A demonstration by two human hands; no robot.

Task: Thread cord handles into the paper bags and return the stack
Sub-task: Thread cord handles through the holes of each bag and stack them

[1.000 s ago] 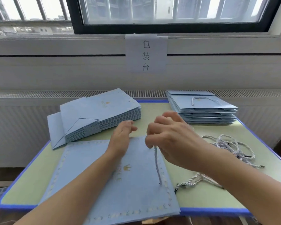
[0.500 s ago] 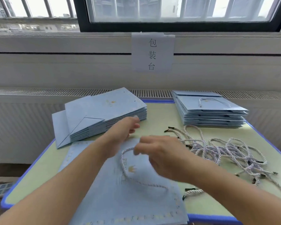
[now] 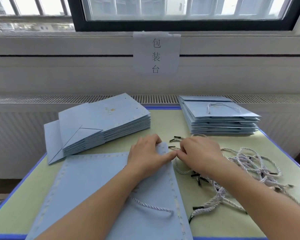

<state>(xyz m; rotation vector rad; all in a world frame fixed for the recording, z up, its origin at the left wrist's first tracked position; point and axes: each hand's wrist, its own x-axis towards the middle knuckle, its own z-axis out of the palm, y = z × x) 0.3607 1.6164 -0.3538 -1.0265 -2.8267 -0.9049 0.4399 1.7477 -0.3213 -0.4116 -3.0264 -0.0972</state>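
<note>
A flat light-blue paper bag (image 3: 97,187) lies in front of me on the green table (image 3: 215,227). A white twisted cord (image 3: 152,206) runs across its lower part. My left hand (image 3: 145,156) grips the bag's far right corner, thumb on top. My right hand (image 3: 199,155) pinches a cord end right beside that corner, fingertip to fingertip with the left thumb. A loose pile of cords (image 3: 246,167) with black tips lies under and to the right of my right wrist.
A fanned stack of blue bags (image 3: 100,123) without handles sits at the back left. A squared stack of bags (image 3: 218,118) with a cord handle on top sits at the back right. A paper sign (image 3: 156,54) hangs on the wall below the window.
Both hands have moved away from me to the bag's far right corner. The right hand has carried the cord end there, and the cord now trails across the bag's lower part.
</note>
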